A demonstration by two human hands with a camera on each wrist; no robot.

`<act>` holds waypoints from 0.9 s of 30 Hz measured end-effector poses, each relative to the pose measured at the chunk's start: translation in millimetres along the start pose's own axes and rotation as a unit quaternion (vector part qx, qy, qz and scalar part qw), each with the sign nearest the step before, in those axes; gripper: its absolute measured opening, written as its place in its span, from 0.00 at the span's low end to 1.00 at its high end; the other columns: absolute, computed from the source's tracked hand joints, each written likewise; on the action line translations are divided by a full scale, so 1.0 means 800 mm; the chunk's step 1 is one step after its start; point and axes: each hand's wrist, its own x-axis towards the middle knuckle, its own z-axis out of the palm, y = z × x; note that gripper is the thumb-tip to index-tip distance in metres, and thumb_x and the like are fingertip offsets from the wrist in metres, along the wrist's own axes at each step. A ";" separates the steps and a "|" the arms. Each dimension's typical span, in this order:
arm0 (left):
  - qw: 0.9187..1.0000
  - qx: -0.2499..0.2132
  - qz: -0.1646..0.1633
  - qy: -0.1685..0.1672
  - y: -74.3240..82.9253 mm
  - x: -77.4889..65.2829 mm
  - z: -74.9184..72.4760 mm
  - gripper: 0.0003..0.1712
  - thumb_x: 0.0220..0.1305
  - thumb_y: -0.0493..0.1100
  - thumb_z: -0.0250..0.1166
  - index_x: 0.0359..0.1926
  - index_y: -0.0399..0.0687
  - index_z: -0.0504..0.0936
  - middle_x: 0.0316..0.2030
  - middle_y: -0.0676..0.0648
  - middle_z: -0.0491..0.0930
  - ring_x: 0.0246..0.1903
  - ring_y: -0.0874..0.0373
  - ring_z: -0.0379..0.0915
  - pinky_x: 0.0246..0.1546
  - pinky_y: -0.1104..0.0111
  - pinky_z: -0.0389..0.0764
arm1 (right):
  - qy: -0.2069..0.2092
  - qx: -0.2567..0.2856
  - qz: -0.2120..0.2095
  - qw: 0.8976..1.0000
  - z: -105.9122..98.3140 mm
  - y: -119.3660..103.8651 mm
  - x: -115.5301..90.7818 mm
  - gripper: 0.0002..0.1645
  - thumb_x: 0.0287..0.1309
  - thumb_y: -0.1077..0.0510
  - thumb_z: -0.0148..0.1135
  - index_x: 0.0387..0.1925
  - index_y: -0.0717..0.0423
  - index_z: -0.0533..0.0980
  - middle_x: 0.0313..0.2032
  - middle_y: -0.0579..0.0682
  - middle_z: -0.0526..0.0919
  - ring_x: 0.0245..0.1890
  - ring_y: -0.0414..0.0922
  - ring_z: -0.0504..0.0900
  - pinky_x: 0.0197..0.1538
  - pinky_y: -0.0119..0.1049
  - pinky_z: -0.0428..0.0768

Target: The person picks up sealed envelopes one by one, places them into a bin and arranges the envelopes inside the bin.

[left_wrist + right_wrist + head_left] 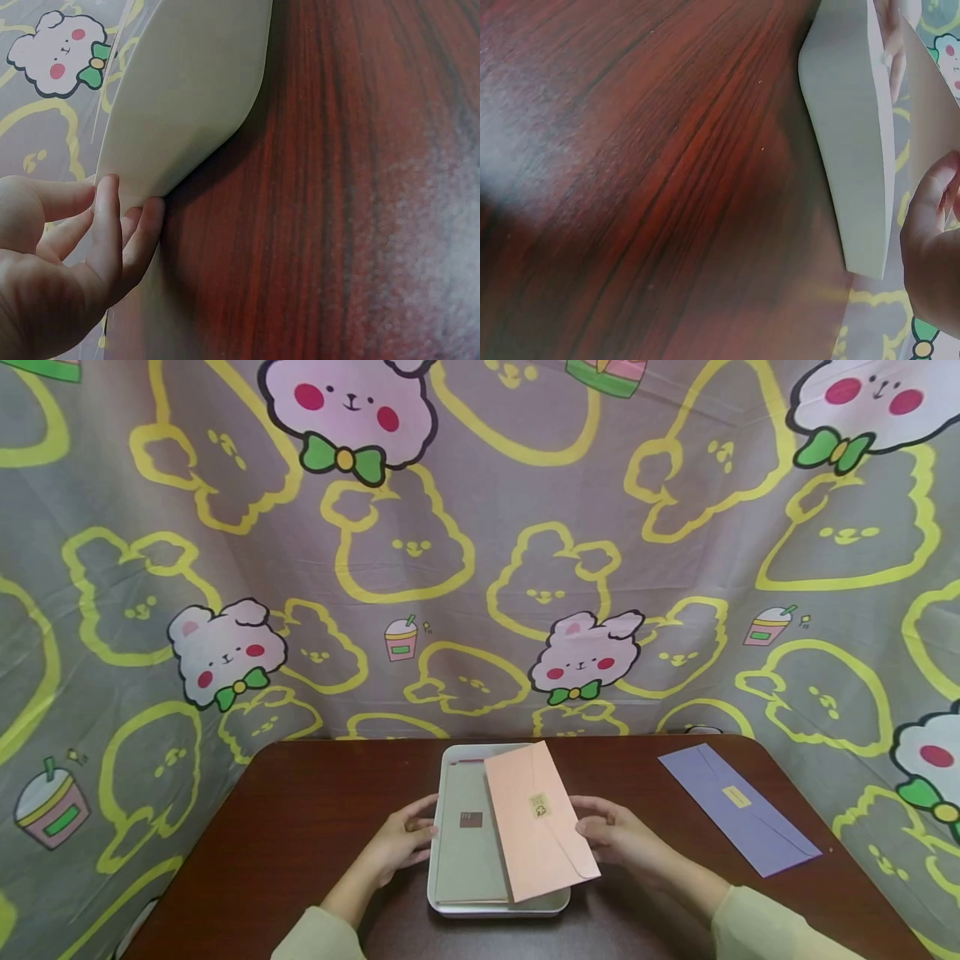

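A white tray [498, 912] with rounded corners sits in front of me, and a grey-green envelope [468, 864] with a dark square sticker lies in it. My left hand [397, 845] grips the tray's left side, thumb at the rim and fingers against the outer wall [187, 82]. Over the tray's right half, a pink envelope [528, 852] is held tilted, its yellowish sticker facing up. My right hand [618, 835] pinches its right edge, with the thumb on top. In the right wrist view the pink envelope [930, 112] stands apart from the tray's side wall [847, 127].
A purple envelope [765, 827] with a yellow sticker lies slantwise at the right of the dark red wooden table [285, 827]. Behind the table hangs a grey curtain [450, 568] printed with cartoon figures.
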 end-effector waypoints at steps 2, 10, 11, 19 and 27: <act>1.000 0.000 -0.001 0.001 0.000 -0.001 0.000 0.32 0.73 0.31 0.60 0.75 0.36 0.64 0.53 0.34 0.81 0.46 0.50 0.81 0.43 0.54 0.85 | 0.001 0.001 -0.001 1.000 0.003 -0.001 0.001 0.38 0.71 0.63 0.55 0.74 0.76 0.52 0.46 0.54 0.86 0.44 0.46 0.85 0.45 0.43 0.84; 1.000 0.001 -0.005 0.008 -0.001 -0.001 0.001 0.32 0.73 0.31 0.60 0.75 0.36 0.64 0.53 0.34 0.80 0.46 0.49 0.81 0.43 0.54 0.85 | -0.014 0.019 0.002 1.000 0.016 -0.002 0.011 0.38 0.70 0.65 0.57 0.73 0.75 0.53 0.44 0.52 0.86 0.44 0.45 0.86 0.45 0.42 0.85; 1.000 0.001 -0.006 0.009 -0.001 0.000 0.001 0.32 0.73 0.31 0.60 0.75 0.37 0.64 0.53 0.34 0.80 0.46 0.49 0.81 0.44 0.54 0.85 | -0.014 0.019 0.002 1.000 0.018 -0.002 0.013 0.38 0.70 0.64 0.57 0.73 0.75 0.53 0.44 0.52 0.86 0.44 0.45 0.86 0.45 0.42 0.85; 1.000 0.003 -0.010 0.009 -0.003 0.001 0.000 0.32 0.74 0.31 0.60 0.75 0.38 0.65 0.53 0.34 0.80 0.46 0.50 0.81 0.44 0.54 0.85 | 0.006 0.005 0.019 1.000 0.036 0.002 0.024 0.38 0.70 0.65 0.57 0.72 0.75 0.53 0.41 0.52 0.83 0.42 0.46 0.85 0.44 0.41 0.85; 1.000 -0.005 -0.006 0.011 -0.003 0.001 0.001 0.32 0.73 0.30 0.60 0.75 0.37 0.64 0.53 0.34 0.80 0.45 0.50 0.81 0.44 0.54 0.85 | 0.028 -0.023 0.033 0.999 0.056 0.004 0.033 0.36 0.67 0.66 0.58 0.71 0.73 0.56 0.37 0.51 0.81 0.36 0.44 0.83 0.38 0.36 0.83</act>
